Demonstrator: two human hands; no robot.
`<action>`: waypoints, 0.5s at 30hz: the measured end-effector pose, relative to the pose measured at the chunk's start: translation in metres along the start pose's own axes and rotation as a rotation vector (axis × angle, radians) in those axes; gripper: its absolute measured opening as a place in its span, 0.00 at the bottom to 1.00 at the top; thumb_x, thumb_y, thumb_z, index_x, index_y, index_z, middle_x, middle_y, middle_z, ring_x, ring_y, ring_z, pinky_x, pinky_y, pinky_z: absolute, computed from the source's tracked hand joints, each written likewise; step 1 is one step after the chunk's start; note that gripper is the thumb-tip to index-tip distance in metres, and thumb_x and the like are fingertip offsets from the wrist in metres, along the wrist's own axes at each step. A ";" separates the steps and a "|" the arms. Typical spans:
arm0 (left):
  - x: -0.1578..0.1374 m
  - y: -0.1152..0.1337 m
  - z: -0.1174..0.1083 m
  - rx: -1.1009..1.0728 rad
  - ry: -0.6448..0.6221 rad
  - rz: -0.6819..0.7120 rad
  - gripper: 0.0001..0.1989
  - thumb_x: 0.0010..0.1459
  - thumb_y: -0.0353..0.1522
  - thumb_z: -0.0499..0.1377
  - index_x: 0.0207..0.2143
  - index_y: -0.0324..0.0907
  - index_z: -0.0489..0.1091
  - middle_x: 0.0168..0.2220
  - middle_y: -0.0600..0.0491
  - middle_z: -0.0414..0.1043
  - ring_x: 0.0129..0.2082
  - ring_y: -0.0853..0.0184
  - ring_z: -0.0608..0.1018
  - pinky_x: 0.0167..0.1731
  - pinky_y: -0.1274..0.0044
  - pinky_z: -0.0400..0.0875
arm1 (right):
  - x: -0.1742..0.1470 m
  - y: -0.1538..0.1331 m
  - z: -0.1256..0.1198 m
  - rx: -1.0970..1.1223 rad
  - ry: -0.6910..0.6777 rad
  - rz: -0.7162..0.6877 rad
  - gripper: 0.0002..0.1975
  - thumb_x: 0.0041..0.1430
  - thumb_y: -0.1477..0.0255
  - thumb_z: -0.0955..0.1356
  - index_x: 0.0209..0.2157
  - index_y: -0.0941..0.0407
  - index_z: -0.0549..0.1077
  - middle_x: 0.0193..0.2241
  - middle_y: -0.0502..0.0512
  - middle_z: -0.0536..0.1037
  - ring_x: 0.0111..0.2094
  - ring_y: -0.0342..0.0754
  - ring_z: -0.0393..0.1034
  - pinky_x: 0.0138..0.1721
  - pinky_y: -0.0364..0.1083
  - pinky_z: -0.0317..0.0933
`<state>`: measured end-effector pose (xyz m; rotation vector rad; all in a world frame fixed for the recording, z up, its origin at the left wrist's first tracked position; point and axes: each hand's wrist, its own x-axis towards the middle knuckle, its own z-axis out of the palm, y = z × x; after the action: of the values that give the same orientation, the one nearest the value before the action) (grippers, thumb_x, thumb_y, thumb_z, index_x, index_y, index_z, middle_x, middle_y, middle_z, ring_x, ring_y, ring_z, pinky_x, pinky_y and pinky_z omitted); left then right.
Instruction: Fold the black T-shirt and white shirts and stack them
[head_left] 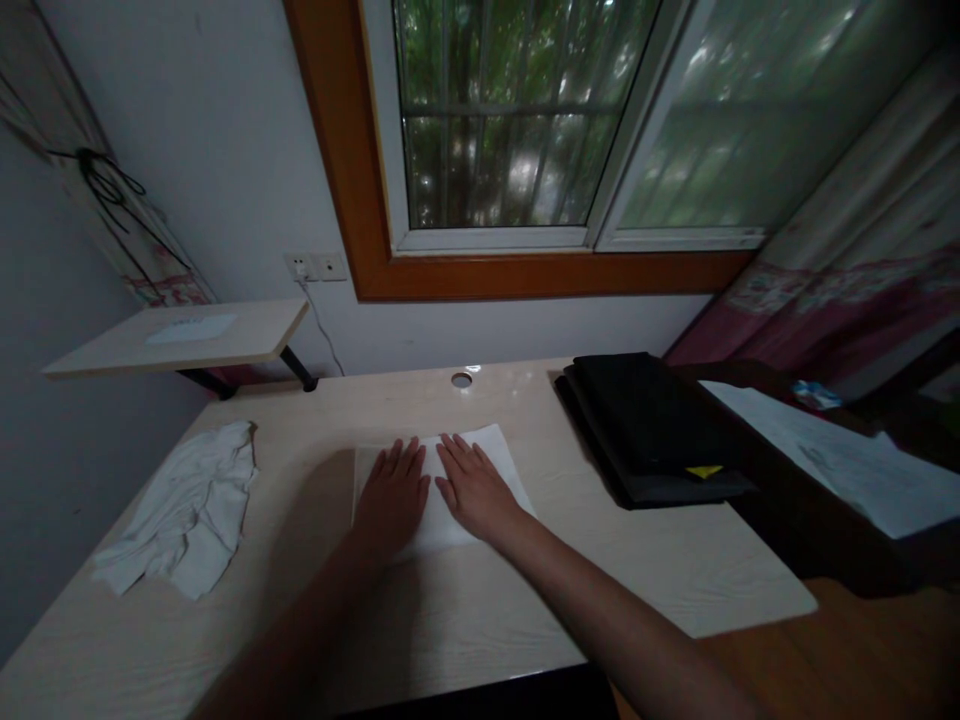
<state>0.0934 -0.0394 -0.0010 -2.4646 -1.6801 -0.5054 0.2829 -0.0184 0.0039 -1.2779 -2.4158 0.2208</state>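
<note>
A flat white sheet (442, 515), which looks like folded cloth or paper, lies on the pale wooden desk (495, 620). My left hand (394, 495) rests palm down on its left part, fingers stretched toward the wall. On the right part lies my right hand (476, 485), also flat, with its fingers slightly spread. The two thumbs point at each other with a small gap between them. Both palms and much of the sheet beneath them are hidden.
A crumpled white cloth (191, 505) lies at the desk's left. Black folders or bags (637, 425) are stacked at the right. A small raised shelf (187, 340) stands at the back left, near a wall socket (315, 267). Behind the desk is a window (517, 130).
</note>
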 end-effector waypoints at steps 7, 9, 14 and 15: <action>0.000 -0.023 0.002 -0.048 -0.026 -0.005 0.26 0.71 0.37 0.45 0.67 0.38 0.61 0.68 0.41 0.61 0.69 0.51 0.62 0.67 0.53 0.54 | -0.005 0.019 -0.007 -0.010 0.000 0.029 0.32 0.71 0.60 0.61 0.69 0.62 0.58 0.70 0.66 0.55 0.71 0.58 0.48 0.70 0.60 0.47; -0.001 -0.028 0.004 -0.058 -0.033 -0.012 0.26 0.71 0.37 0.45 0.67 0.39 0.60 0.68 0.42 0.61 0.69 0.52 0.63 0.68 0.54 0.53 | -0.009 0.026 -0.009 -0.014 0.002 0.037 0.32 0.72 0.58 0.60 0.69 0.61 0.58 0.70 0.66 0.55 0.72 0.58 0.48 0.70 0.61 0.46; -0.003 -0.040 0.009 -0.062 -0.079 -0.021 0.27 0.71 0.39 0.45 0.67 0.38 0.60 0.69 0.42 0.59 0.69 0.54 0.62 0.69 0.57 0.53 | -0.021 0.049 -0.015 -0.033 -0.021 0.095 0.32 0.72 0.56 0.58 0.70 0.59 0.57 0.71 0.64 0.54 0.72 0.58 0.46 0.70 0.63 0.45; -0.003 -0.042 0.009 -0.063 -0.087 -0.021 0.27 0.71 0.39 0.45 0.67 0.38 0.60 0.69 0.42 0.59 0.69 0.55 0.62 0.69 0.57 0.53 | -0.024 0.053 -0.016 -0.031 -0.021 0.101 0.32 0.72 0.56 0.58 0.70 0.58 0.56 0.71 0.64 0.53 0.72 0.58 0.45 0.70 0.63 0.46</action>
<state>0.0551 -0.0237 -0.0140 -2.5510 -1.7494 -0.4677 0.3417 -0.0082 -0.0048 -1.4195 -2.3839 0.2271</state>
